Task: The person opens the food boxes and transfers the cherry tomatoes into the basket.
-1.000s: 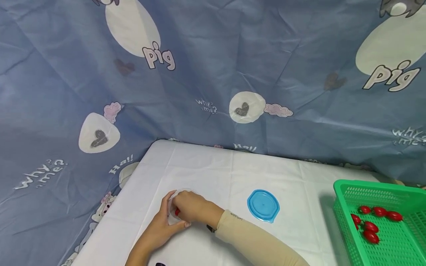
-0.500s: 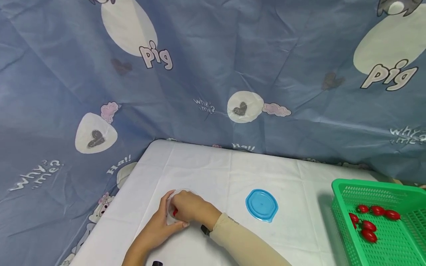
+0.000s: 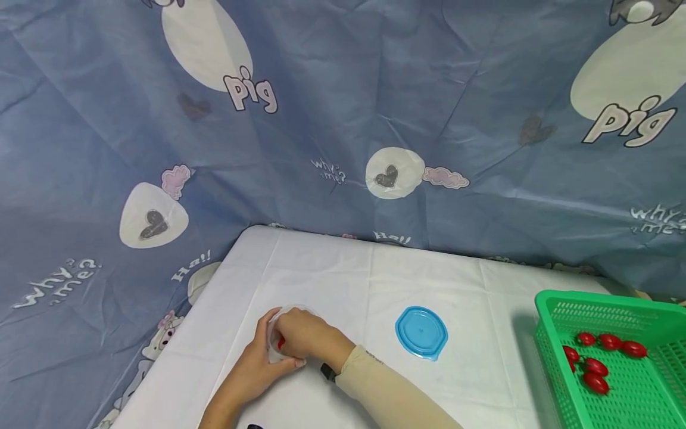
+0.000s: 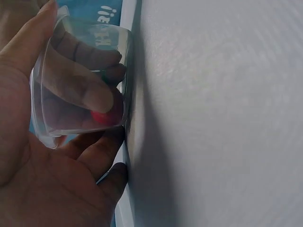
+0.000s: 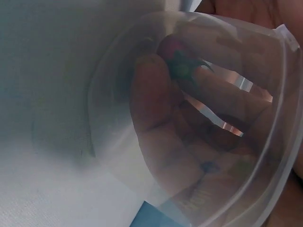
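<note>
My left hand (image 3: 256,364) is wrapped round a clear plastic cup (image 3: 273,356) on the white table, thumb on the near side and fingers on the far side. My right hand (image 3: 302,333) reaches down inside this cup. Seen through the wall in the left wrist view, its thumb and fingers pinch a red cherry tomato (image 4: 115,109) close to the cup's bottom. The right wrist view shows the tomato (image 5: 171,46) with its green leafy top between the fingertips, partly hidden by them.
A blue plastic lid (image 3: 421,332) lies flat on the table (image 3: 343,280), right of the cup. At the far right stands a green basket (image 3: 560,357) with several cherry tomatoes (image 3: 596,381). A small dark object (image 3: 254,426) shows at the bottom edge. Patterned blue cloth (image 3: 321,119) hangs behind.
The head view has shifted slightly. Both hands stay at the cup, the right one still inside it; the red of the tomato shows a little less than a second ago.
</note>
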`<state>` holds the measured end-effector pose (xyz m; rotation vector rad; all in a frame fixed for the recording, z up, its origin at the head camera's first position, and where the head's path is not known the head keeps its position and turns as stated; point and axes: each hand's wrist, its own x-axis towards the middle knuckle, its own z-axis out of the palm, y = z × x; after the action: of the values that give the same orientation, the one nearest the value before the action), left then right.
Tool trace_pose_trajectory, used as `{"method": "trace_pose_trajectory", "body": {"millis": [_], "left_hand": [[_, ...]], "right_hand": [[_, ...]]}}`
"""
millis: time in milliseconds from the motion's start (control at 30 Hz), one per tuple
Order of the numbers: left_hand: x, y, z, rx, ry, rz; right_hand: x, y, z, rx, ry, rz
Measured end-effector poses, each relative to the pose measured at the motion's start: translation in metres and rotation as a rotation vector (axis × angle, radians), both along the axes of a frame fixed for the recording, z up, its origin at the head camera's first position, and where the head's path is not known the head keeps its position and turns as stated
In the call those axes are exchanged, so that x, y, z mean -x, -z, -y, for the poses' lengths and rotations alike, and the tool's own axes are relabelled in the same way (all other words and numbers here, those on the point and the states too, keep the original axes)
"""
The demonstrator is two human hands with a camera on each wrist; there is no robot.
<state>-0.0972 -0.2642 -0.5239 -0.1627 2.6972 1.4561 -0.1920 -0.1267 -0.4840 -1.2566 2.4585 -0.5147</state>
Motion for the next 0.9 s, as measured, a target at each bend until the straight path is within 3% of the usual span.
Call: {"method": "trace_pose_trajectory", "body": {"millis": [267,500,900], "left_hand": [[0.000,0.000,0.000,-0.026,0.004,0.011],[-0.003,0.003,0.001,-0.020,0.003,0.016],[-0.004,0.000,0.002,0.011,-0.006,0.010]], "right_hand": [[0.010,-0.003,-0.002,0.029,-0.039,0.119],[0.011,-0.002,-0.003,0.041,-0.071,0.169],[0.024,-0.008,-0.015,0.225,-0.194,0.117]]}}
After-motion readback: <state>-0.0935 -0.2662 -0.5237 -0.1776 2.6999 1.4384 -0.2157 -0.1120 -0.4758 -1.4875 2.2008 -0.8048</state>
